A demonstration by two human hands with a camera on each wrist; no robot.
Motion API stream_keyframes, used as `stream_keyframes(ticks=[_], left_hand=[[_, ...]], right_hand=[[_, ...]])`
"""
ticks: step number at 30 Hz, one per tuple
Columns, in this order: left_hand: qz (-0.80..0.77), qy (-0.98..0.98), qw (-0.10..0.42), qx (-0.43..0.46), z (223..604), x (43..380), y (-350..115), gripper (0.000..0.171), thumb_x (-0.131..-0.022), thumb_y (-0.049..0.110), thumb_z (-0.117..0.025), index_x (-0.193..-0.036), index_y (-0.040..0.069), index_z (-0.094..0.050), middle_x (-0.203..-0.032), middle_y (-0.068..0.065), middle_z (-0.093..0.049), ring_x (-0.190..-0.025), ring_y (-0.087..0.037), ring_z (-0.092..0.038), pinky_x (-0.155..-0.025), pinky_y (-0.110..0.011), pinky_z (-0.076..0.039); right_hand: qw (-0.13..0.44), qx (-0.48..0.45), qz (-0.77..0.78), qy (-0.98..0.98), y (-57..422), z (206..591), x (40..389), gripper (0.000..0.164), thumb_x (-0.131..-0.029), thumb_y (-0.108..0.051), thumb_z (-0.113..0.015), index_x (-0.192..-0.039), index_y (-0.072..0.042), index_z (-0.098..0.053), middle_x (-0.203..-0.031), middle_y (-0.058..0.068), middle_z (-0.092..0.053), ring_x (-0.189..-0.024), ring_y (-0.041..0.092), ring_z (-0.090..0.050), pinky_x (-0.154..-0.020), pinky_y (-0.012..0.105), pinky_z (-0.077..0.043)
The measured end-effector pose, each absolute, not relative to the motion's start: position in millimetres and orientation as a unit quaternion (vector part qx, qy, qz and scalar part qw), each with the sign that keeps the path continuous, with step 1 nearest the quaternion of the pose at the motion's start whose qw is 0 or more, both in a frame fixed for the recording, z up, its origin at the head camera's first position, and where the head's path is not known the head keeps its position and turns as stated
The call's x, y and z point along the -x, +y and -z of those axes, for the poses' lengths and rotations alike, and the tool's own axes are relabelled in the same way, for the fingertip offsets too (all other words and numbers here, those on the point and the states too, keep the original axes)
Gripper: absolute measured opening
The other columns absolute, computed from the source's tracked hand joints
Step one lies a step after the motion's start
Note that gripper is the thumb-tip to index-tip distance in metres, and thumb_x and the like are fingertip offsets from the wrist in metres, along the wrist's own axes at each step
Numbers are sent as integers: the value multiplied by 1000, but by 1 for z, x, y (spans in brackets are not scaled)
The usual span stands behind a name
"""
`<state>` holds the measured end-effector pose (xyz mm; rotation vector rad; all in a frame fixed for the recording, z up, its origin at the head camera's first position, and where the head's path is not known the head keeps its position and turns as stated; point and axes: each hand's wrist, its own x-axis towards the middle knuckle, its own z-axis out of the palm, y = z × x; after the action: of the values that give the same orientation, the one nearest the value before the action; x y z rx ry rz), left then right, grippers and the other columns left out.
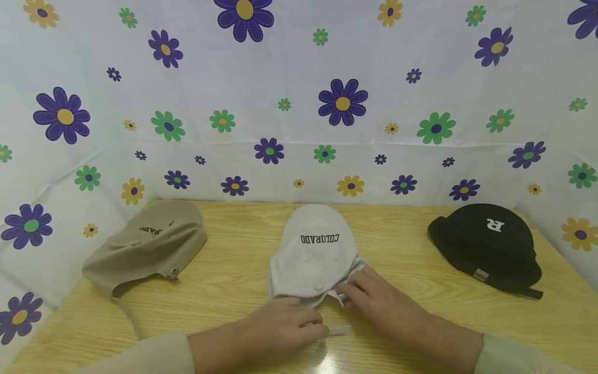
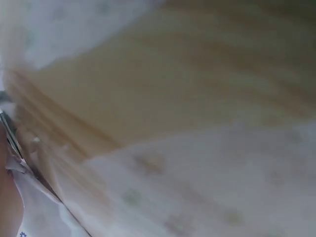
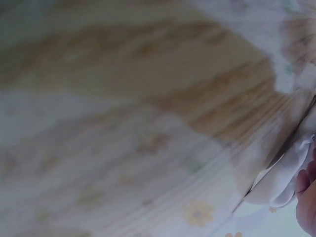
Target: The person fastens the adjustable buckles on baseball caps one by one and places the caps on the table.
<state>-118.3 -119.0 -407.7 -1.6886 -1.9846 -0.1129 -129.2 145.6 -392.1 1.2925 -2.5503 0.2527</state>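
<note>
A pale grey cap (image 1: 317,259) with COLORADO lettering lies mid-table, the lettering upside down from here. Its rear opening faces me. My left hand (image 1: 280,330) is at its near left edge, and a short pale strap (image 1: 340,330) sticks out from between the thumb and finger. On the near right side, my right hand (image 1: 385,304) grips the cap's rim with curled fingers. In the right wrist view, part of the right hand (image 3: 307,202) shows at the edge beside pale fabric. Most of both wrist views is blurred tabletop and cloth.
A beige cap (image 1: 149,244) with a hanging strap lies at the left of the wooden table (image 1: 233,249). To the right sits a black cap (image 1: 486,246) with a white R and a metal buckle. White flowered cloth (image 1: 289,67) stands behind and along the sides.
</note>
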Motion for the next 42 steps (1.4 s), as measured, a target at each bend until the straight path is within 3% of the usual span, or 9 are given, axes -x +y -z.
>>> stream_keyframes(ticks=[4, 8, 11, 17, 21, 28, 42], left_hand=[[52, -730, 275, 624, 408, 119, -114, 14, -96, 17, -57, -106, 16, -67, -96, 8, -63, -82, -3, -58, -69, -14, -42], [89, -717, 305, 620, 408, 120, -111, 14, -82, 17, -70, -95, 13, -64, -90, 5, -59, -79, -6, -56, -77, -16, -49], [121, -711, 332, 608, 408, 120, -108, 15, -77, 15, -73, -86, 14, -62, -84, 5, -56, -74, -7, -54, -73, -15, -48], [155, -726, 358, 566, 406, 121, -102, 10, -79, 8, -66, -84, 13, -59, -77, 6, -54, -67, -6, -52, -64, -13, -44], [131, -732, 366, 559, 408, 122, -100, 13, -78, 13, -73, -84, 15, -61, -77, 7, -56, -66, -4, -53, -63, -13, -44], [89, -743, 343, 568, 409, 121, -101, 21, -82, 27, -79, -79, 17, -61, -76, 9, -54, -66, -5, -51, -63, -16, -41], [74, -762, 315, 561, 408, 117, -100, 12, -86, 25, -75, -87, 17, -67, -85, 8, -62, -74, -4, -58, -65, -17, -45]], right_hand=[[146, -452, -84, -876, 146, 394, 131, 30, -92, -18, -70, -122, -18, -66, -108, -10, -51, -102, 4, -45, -86, 19, -48], [164, -474, -81, -861, 146, 394, 132, 30, -90, -17, -71, -120, -17, -68, -106, -9, -53, -101, 5, -46, -86, 20, -48], [179, -497, -92, -844, 146, 395, 132, 30, -89, -16, -72, -119, -17, -69, -107, -9, -54, -101, 6, -47, -87, 20, -47], [190, -518, -98, -829, 145, 395, 130, 30, -89, -12, -70, -118, -16, -70, -111, -8, -57, -105, 7, -47, -92, 23, -47], [168, -503, -82, -844, 144, 395, 130, 28, -90, -15, -71, -118, -18, -71, -111, -9, -57, -105, 6, -47, -93, 23, -47], [156, -496, -50, -853, 143, 397, 130, 28, -89, -16, -72, -117, -16, -72, -110, -8, -59, -102, 6, -49, -90, 23, -48], [197, -519, 16, -831, 140, 401, 131, 31, -88, -12, -70, -118, -14, -68, -113, -5, -62, -105, 9, -53, -97, 25, -47]])
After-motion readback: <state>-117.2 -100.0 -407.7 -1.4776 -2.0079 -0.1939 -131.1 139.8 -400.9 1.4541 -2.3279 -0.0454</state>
